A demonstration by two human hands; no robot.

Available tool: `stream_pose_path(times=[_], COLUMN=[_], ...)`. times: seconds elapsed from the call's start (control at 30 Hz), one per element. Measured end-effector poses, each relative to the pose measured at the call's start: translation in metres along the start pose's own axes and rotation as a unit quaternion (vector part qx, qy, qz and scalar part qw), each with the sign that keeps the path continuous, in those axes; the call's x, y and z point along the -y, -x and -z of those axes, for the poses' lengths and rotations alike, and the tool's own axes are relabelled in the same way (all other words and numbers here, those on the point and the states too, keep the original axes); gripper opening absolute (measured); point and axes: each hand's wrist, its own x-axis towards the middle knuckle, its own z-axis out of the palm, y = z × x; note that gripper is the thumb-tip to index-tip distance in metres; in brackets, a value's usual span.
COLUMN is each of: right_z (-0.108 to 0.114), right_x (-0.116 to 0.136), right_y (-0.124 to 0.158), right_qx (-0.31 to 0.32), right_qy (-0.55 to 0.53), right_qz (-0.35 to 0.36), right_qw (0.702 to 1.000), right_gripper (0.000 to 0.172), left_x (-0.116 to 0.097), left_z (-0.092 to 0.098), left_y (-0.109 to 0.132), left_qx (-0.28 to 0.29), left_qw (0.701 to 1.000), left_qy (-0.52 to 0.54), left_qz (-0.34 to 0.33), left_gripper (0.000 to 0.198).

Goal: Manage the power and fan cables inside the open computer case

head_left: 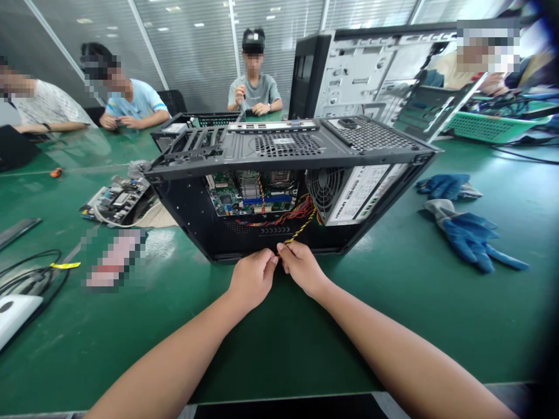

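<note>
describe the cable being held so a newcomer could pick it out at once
On the green table stands a black computer case, open side facing the camera. Beside the power supply inside it, a cable runs down to the left grip and right grip. It is a yellow-and-black twist, unlike the reddish wire bundle to its left.

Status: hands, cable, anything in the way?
Left hand, right hand pinching yellow-black cable. Cable runs up toward power supply in computer case. No obstruction seen; gloves lie off right.
</note>
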Motion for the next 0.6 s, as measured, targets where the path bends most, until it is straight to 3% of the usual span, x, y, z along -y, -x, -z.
stream_pose_path(times=[0.3,0.6], right_z=[-0.0008,-0.0008], right_x=[0.0032,0.0054], right_y=[0.0006,0.0015], right_qx=[-0.033,-0.042], right_qy=[-0.046,-0.032], right_qz=[-0.019,-0.014], right_qw=[0.998,0.999], right_gripper=[0.046,0.044], left_x=[0.0011,0.0018], left_z=[-0.0007,-0.003], left_y=[0.0008,0.0019], left_qx=[-0.046,-0.059], left_qw=[0.999,0.998], left_qy=[-0.002,-0.002], left_qz=[-0.026,-0.004], left_gripper=[0.017,0.007])
